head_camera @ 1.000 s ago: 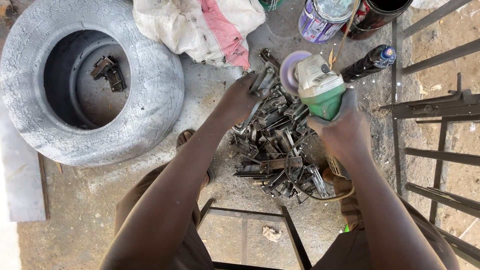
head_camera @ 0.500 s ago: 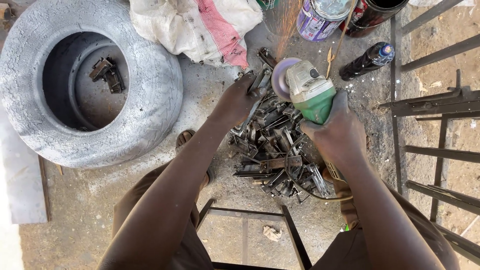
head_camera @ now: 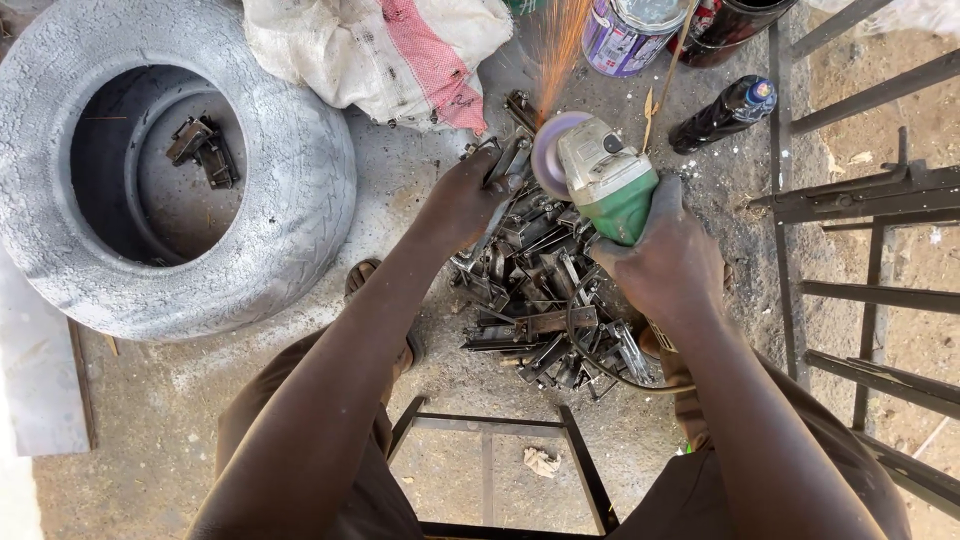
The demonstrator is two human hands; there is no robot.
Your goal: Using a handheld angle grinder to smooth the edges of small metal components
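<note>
My right hand (head_camera: 665,255) grips a green and grey angle grinder (head_camera: 605,182) whose disc (head_camera: 546,155) touches a small metal piece (head_camera: 508,170) held in my left hand (head_camera: 462,200). Orange sparks (head_camera: 558,50) fly up and away from the disc. Both hands hover over a heap of several small metal brackets (head_camera: 545,300) on the concrete ground. The grinder's cable (head_camera: 600,365) loops across the heap.
A grey painted tyre (head_camera: 290,180) lies at the left with metal bits (head_camera: 203,148) inside. A white and red sack (head_camera: 380,55), a purple paint tin (head_camera: 628,35), a dark can (head_camera: 735,20) and a black bottle (head_camera: 722,112) sit beyond. Metal frames (head_camera: 870,290) stand right, another frame (head_camera: 500,450) below.
The grinder has shifted left onto the piece in my left hand, and sparks are now flying upward from the disc.
</note>
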